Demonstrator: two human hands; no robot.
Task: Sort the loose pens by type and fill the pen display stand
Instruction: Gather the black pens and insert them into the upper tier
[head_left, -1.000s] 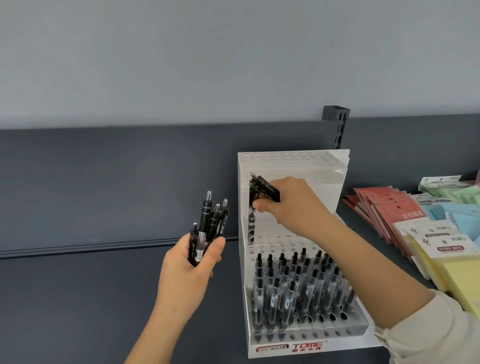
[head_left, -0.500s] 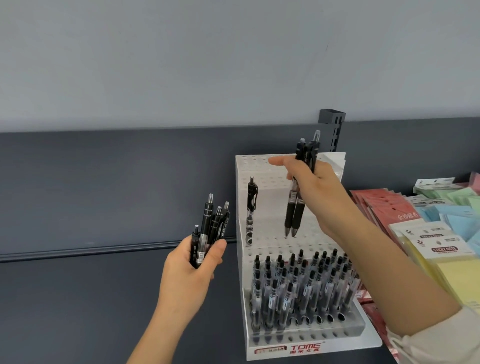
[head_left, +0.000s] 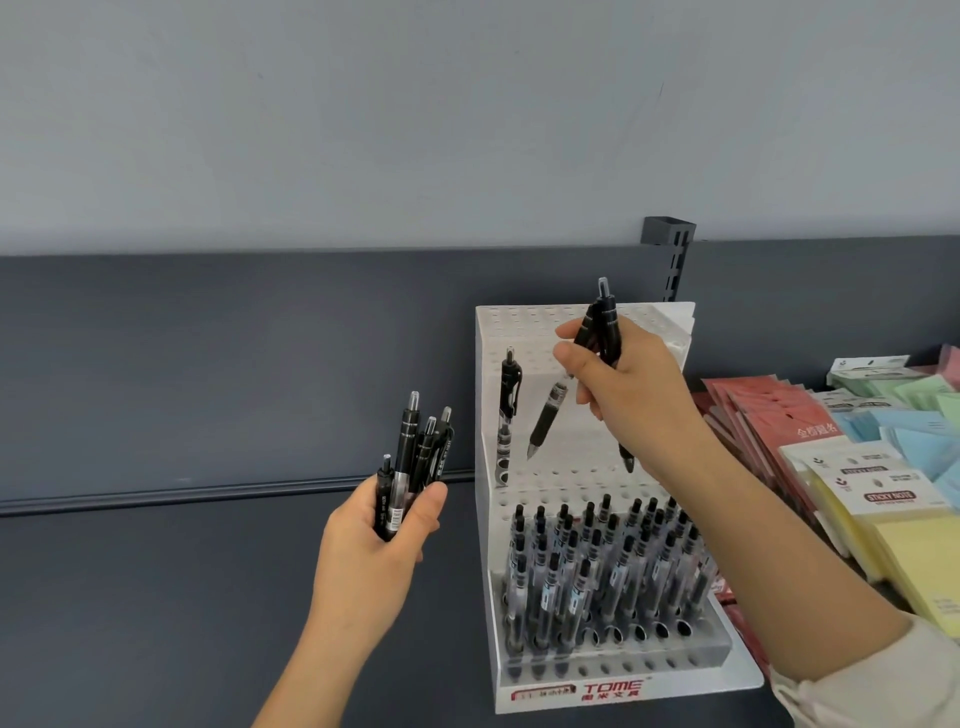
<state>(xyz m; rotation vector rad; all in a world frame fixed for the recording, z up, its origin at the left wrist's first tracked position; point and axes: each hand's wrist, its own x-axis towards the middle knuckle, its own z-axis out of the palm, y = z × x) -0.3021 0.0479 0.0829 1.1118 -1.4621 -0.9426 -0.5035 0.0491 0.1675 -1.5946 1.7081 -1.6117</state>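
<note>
Closest in, the left hand (head_left: 374, 545) is wrapped around a bunch of black click pens (head_left: 410, 457), clicker ends poking up, over the dark shelf (head_left: 156, 597) just left of the stand. The white TOME display stand (head_left: 519, 325) sits toward the shelf's right side. Its low front steps are packed with stocked pens (head_left: 597, 561). A lone pen (head_left: 508, 410) stands at the left edge of the middle step. Above that step the right hand (head_left: 634, 384) pinches two pens: a tilted pen (head_left: 546, 418), tip pointing down-left, and an upright pen (head_left: 605, 322), mostly hidden behind the hand. Sticky note packs (head_left: 904, 525) are piled along the shelf's right edge, beside the stand.
</note>
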